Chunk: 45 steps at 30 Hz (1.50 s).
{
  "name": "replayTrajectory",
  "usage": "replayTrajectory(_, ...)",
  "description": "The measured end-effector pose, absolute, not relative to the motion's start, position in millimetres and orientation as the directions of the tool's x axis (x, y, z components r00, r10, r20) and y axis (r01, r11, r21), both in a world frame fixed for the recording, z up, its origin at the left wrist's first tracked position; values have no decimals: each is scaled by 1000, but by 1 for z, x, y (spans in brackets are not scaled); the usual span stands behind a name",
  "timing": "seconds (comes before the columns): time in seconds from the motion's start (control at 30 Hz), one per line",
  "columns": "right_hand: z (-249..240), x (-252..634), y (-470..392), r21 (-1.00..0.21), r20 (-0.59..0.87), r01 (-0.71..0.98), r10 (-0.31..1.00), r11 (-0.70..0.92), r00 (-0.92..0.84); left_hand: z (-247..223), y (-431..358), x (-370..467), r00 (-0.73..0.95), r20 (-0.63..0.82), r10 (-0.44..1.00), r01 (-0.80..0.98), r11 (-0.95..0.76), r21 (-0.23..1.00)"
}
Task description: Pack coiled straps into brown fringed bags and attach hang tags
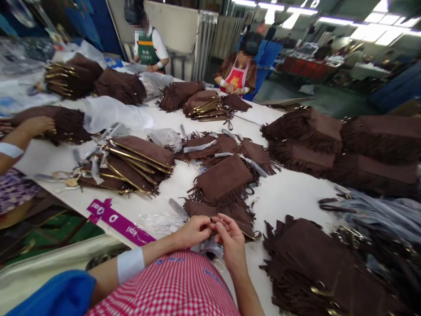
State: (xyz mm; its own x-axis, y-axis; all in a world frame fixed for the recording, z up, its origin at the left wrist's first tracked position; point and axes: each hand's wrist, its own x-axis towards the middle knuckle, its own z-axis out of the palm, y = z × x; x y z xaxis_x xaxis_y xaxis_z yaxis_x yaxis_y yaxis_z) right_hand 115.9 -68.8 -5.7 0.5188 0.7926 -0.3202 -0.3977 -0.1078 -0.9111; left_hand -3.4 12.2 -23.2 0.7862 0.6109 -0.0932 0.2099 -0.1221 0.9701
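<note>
At the table's near edge, my left hand and my right hand meet fingertip to fingertip, both closed in a pinch. Something small and dark shows between the fingers, too small to name. Just beyond them lies a brown fringed pouch with a gold zip edge, partly hidden by my hands. Another brown fringed pouch rests flat behind it, its fringe toward me. A crumpled clear plastic wrapping is left of my hands.
Gold-zipped brown pouches are stacked at left; fringed bags pile up at right beside plastic-wrapped straps. More fringed bundles stand farther right. A purple printed strip lies along the table edge. A co-worker's hand reaches in from the left; two people work opposite.
</note>
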Motion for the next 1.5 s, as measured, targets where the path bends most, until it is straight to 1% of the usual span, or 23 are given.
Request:
replayTrajectory(0.13, -11, 121, -70, -903, -361, -401, 778, -153, 515, -14, 15, -6, 775, -43, 631, 195, -174, 965)
replayTrajectory(0.2, -15, 126, -74, -897, -381, -415, 746, -154, 547, -12, 18, -8, 739, -19, 673, 160, -148, 976)
replayTrajectory(0.23, -17, 128, -76, -895, -387, -418, 734, -155, 558, -11, 20, -9, 719, -40, 694, 137, -85, 987)
replayTrajectory(0.3, -19, 130, -79, -901, -384, -402, 729, -161, 567, -12, 23, -11, 688, -151, 710, 89, 124, 988)
replayTrajectory(0.37, -21, 130, -82, -913, -369, -363, 751, -184, 548, -14, 25, -12, 691, -267, 672, 46, 328, 944)
replayTrajectory(0.4, -22, 129, -83, -920, -361, -338, 769, -200, 528, -15, 25, -13, 704, -297, 645, 25, 396, 918)
replayTrajectory(0.5, -25, 127, -85, -937, -335, -262, 810, -231, 481, -18, 23, -12, 747, -318, 584, -26, 503, 864)
replayTrajectory(0.6, -27, 127, -85, -946, -313, -227, 832, -231, 457, -21, 19, -10, 745, -330, 579, -33, 526, 850)
replayTrajectory(0.73, -26, 127, -85, -950, -299, -219, 846, -221, 442, -25, 16, -7, 704, -344, 621, -17, 499, 866)
replayTrajectory(0.83, -25, 126, -85, -953, -293, -213, 843, -217, 450, -24, 15, -5, 695, -326, 641, 33, 424, 905)
replayTrajectory(0.9, -26, 125, -86, -956, -286, -200, 846, -217, 450, -21, 15, -5, 687, -297, 663, 96, 322, 942)
replayTrajectory(0.97, -30, 125, -88, -959, -276, -182, 852, -216, 444, -17, 15, -5, 666, -245, 705, 174, 172, 969)
replayTrajectory(1.07, -35, 126, -89, -963, -268, -157, 860, -221, 434, -12, 15, -5, 673, -140, 726, 254, -48, 966)
replayTrajectory(1.13, -37, 127, -90, -964, -265, -133, 864, -230, 429, -9, 15, -5, 703, -95, 705, 257, -127, 958)
replayTrajectory(1.2, -39, 127, -90, -966, -258, -104, 871, -237, 417, -8, 15, -5, 717, -70, 693, 254, -166, 953)
replayTrajectory(1.37, -42, 128, -90, -970, -236, -45, 893, -237, 384, -7, 16, -4, 727, -40, 685, 245, -205, 948)
replayTrajectory(1.43, -42, 129, -91, -973, -209, 16, 906, -231, 368, -7, 16, -5, 730, -41, 682, 258, -219, 941)
replayTrajectory(1.5, -40, 131, -90, -969, -167, 120, 927, -218, 336, -7, 16, -5, 734, -38, 678, 276, -247, 929)
